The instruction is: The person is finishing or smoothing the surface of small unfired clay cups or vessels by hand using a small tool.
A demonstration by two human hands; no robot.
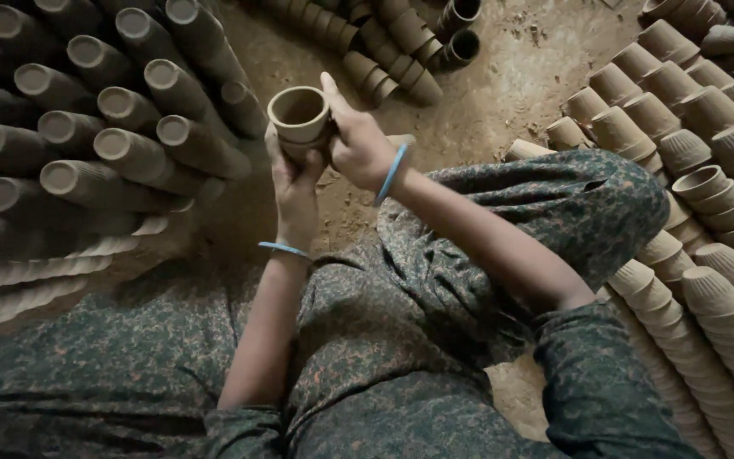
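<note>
I hold a short nested stack of small unfired clay cups (299,119) in front of me, its open mouth facing up toward the camera. My left hand (293,183) grips the stack from below. My right hand (357,144) clasps its right side, thumb raised along the rim. Each wrist wears a thin blue bangle. I sit on the earthen floor (503,85) in a dark patterned garment (435,314) that covers my knees and lap.
Long nested stacks of clay cups (121,144) lie piled on the left, bottoms toward me. More stacks (707,280) fan out along the right side, and others (384,42) lie at the top centre. Bare dirt floor shows between the piles.
</note>
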